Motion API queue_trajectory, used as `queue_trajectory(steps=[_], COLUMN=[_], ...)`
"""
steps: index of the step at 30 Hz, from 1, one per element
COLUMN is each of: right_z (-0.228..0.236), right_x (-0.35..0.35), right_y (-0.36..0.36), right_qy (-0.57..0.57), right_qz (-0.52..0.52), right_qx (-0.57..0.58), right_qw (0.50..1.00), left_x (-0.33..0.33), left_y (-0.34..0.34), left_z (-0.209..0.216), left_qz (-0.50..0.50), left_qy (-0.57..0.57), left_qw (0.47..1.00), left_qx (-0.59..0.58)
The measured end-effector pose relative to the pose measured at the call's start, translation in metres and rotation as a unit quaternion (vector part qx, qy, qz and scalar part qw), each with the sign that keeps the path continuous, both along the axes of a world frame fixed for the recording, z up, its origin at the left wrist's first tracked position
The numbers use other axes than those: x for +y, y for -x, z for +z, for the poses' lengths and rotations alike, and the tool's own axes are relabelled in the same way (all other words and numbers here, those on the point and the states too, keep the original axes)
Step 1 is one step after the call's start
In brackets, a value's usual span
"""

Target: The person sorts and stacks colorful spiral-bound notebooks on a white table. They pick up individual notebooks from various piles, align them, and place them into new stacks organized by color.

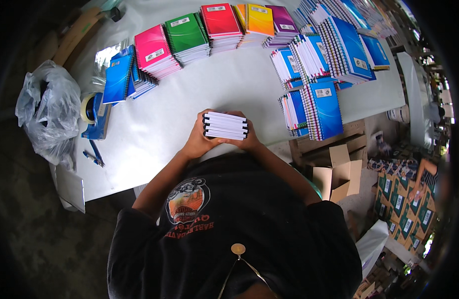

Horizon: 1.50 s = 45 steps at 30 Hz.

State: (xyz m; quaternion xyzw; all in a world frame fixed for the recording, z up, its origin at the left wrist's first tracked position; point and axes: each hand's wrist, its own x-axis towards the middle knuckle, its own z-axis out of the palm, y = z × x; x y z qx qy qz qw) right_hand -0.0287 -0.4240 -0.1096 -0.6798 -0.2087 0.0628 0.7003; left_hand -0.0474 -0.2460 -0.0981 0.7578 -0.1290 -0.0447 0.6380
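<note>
Close in front of my chest, a small stack of spiral notebooks [225, 125] shows its white page edges, with black bindings at both sides. My left hand [197, 138] is closed round its left side and my right hand [249, 138] round its right side. The covers of this stack are hidden. Beyond my hands, piles of spiral notebooks stand in an arc: blue [118, 77], pink [152, 50], green [185, 35], red [220, 20], yellow [259, 20] and purple [283, 20]. Larger piles of blue notebooks [325, 109] stand on the right.
The white table [154, 119] holds a blue tape dispenser [95, 117] and pens [93, 157] at the left. A clear plastic bag [49, 109] hangs by that edge. An open cardboard box [339, 174] stands below right; another person's arm [423, 179] reaches over stacked boxes [404, 207].
</note>
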Motion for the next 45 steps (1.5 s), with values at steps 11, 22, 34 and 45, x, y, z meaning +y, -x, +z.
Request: queue_trajectory(steps=[11, 22, 34, 45], right_z=[0.061, 0.069, 0.049, 0.051], right_x=[0.007, 0.019, -0.005, -0.016], right_y=[-0.014, -0.032, -0.030, -0.027], right_qy=[-0.199, -0.300, -0.395, -0.364], right_qz=[0.037, -0.030, -0.026, -0.068], right_qx=[0.291, 0.344, 0.348, 0.336], right_qw=[0.935, 0.889, 0.850, 0.866], left_x=[0.081, 0.124, -0.010, 0.163], left_y=[-0.039, -0.148, -0.057, -0.072], left_z=[0.103, 0.076, 0.119, 0.068], left_qz=[0.219, 0.122, -0.032, 0.309], left_qy=[-0.421, -0.525, -0.339, -0.649], left_qw=[0.865, 0.813, 0.891, 0.695], left_qx=[-0.161, -0.221, -0.301, -0.033])
